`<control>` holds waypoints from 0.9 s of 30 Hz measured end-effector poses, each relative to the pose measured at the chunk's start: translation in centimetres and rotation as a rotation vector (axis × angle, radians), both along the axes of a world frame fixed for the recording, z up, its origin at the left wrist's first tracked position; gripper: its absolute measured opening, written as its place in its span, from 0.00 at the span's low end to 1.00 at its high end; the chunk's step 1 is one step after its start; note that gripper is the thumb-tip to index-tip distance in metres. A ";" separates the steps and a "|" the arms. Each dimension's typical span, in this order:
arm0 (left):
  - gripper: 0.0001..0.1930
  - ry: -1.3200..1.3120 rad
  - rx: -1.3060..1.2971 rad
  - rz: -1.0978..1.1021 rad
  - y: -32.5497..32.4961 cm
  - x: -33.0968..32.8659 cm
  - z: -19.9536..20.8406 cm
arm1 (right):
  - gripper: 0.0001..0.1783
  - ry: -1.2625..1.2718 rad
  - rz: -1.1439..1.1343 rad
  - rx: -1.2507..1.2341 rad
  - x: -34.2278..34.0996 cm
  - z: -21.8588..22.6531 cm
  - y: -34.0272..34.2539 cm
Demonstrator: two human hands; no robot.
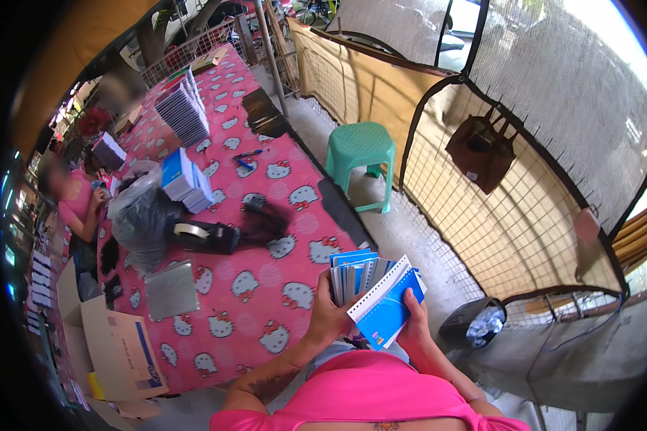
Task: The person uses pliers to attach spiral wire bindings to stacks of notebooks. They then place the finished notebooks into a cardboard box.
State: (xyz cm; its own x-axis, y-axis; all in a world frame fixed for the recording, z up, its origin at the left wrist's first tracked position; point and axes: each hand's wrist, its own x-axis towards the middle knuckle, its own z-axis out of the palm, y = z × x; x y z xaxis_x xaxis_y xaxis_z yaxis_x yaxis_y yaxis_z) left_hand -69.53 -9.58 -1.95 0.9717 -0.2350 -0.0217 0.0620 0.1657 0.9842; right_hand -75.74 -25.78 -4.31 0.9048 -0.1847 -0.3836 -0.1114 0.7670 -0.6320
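In front of my body my left hand [326, 313] is closed around a thick bunch of blue-covered notebooks [354, 261], their page edges turned up. My right hand [415, 325] grips a small blue notebook [394, 310], its thumb on the cover. A row of holes or rings runs along that notebook's white edge. It is tilted and leans against the bunch. Both hands are just beyond the right edge of the pink patterned tablecloth [223, 363].
On the table are a tape dispenser [207, 235], a grey plastic bag [138, 208], a clear plastic sheet [171, 290], pens [247, 155] and notebook stacks [187, 181]. A cardboard box [122, 352] stands at left, near another person [75, 201]. A green stool [361, 147] stands right.
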 end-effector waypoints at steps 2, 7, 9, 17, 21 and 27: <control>0.31 0.004 0.019 0.032 -4.0 1.2 -0.1 | 0.33 -0.002 0.010 0.008 1.6 0.2 -4.3; 0.28 0.053 -0.102 0.115 -13.9 3.6 1.3 | 0.34 0.000 0.112 0.053 5.7 2.0 -15.2; 0.28 0.079 -0.198 0.182 -16.8 4.5 1.5 | 0.34 0.001 0.153 0.109 7.8 2.7 -18.3; 0.28 0.044 -0.125 0.413 -19.4 9.1 2.4 | 0.35 -0.016 0.392 0.114 15.7 1.5 -20.5; 0.28 0.065 -0.083 0.577 -19.4 12.3 1.2 | 0.35 -0.001 0.486 0.107 21.0 0.2 -19.8; 0.26 0.056 -0.256 0.752 -17.8 20.6 -2.2 | 0.34 -0.020 0.592 0.012 31.0 0.4 -17.3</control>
